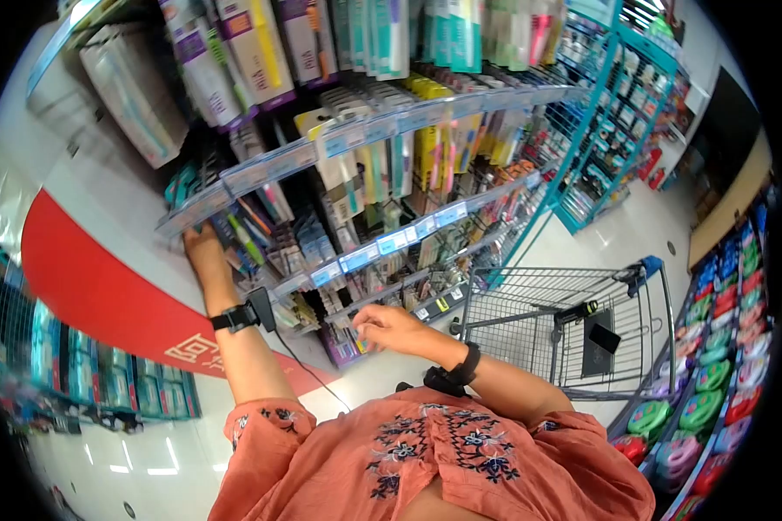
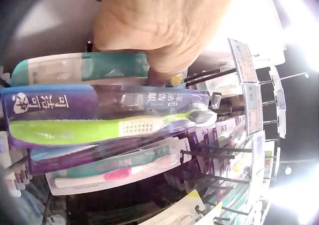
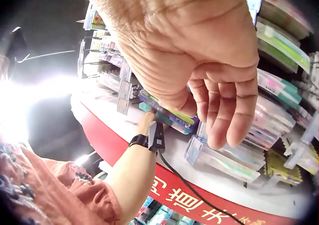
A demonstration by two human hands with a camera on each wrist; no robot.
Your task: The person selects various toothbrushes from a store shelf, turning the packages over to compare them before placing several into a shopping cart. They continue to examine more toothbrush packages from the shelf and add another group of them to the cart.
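My left hand [image 1: 207, 260] reaches in at the left end of the shelf, by the hanging packs. In the left wrist view that hand [image 2: 167, 28] lies over a teal-and-white toothbrush pack [image 2: 82, 69], its fingertips at the pack's right end; whether they grip it is hidden. Just below hangs a blue-purple pack with a lime green toothbrush [image 2: 75, 130]. My right hand [image 1: 395, 333] hangs in the air before the lower shelves, fingers loosely curled. In the right wrist view the right hand [image 3: 199, 60] holds nothing.
A shopping cart [image 1: 513, 334] with a phone [image 1: 604, 337] in it stands at the right. Price-tag rails [image 1: 391, 126] run along the rack's front. A red panel [image 1: 87, 278] edges the display. A cable [image 1: 308, 369] hangs from the left wrist. Packaged goods [image 1: 712, 373] line the far right.
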